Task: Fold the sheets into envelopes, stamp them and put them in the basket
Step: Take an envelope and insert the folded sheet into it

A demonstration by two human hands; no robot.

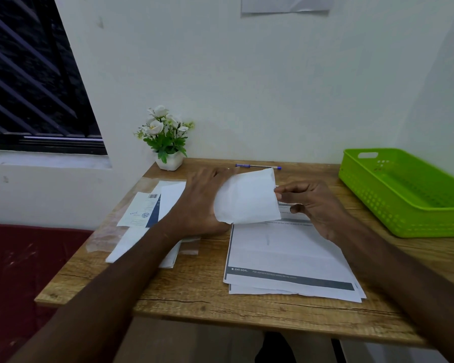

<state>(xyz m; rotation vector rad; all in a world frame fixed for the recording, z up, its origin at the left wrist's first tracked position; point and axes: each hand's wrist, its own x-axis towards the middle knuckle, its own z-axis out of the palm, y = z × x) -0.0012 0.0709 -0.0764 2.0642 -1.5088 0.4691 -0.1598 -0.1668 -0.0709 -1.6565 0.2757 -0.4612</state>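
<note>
Sheet: top sheet (246, 199) curls up off the paper stack (291, 258) on the worktop (189, 292).
Hands: right hand (312, 208) pinches its edge; left hand (202, 203) spread behind it.
Handling: light, floppy, creases easily; hold by edges.

— Where is there bare wood on the desk (199, 292)?

— Along the front edge, and in a strip between the envelope pile (152, 226) at the left edge and the stack of sheets (288, 258) right of the middle.

— And toward the green basket (404, 195) at the right edge?

— Its near wall stands up as a barrier; a narrow wood gap lies between it and the stack.

— The back edge?

— A pen (258, 166) lies along it, and a flower pot (168, 142) fills the back left corner.
</note>
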